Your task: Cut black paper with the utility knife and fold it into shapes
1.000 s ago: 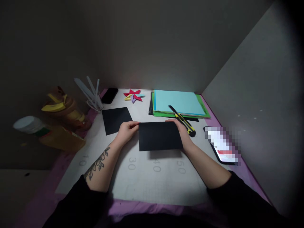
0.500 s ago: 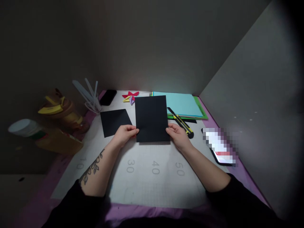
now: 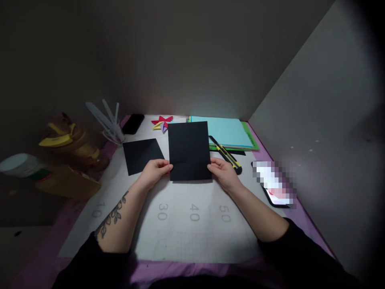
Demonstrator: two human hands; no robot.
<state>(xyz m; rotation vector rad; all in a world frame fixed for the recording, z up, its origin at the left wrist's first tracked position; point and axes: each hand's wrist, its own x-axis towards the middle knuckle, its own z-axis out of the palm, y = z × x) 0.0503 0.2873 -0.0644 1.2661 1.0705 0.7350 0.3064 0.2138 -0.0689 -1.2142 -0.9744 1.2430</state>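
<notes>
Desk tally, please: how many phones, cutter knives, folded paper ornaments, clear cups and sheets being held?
Phones: 2 (lit phone, dark phone)
Cutter knife: 1
Folded paper ornament, partly hidden: 1
Clear cup: 1
Held black sheet: 1
Total: 6

1. The held sheet (image 3: 189, 151) is the landmark, raised over the mat (image 3: 186, 237).
2. Left of it, a loose sheet (image 3: 142, 154) lies on the mat.
3. Behind it: a folded star (image 3: 163, 121) to the left, partly hidden by it, and a paper stack (image 3: 225, 131) to the right.
4. Just right of it, a cutter (image 3: 226, 152), its tip end over the stack's front edge.
5. Farther right, a lit phone (image 3: 275, 186).
6. Behind-left, another phone (image 3: 133, 124).
7. Far left, beyond the loose sheet: a cup (image 3: 116, 135) with strips (image 3: 105, 114) in it, a jar (image 3: 75, 144) and a bottle (image 3: 22, 165).
</notes>
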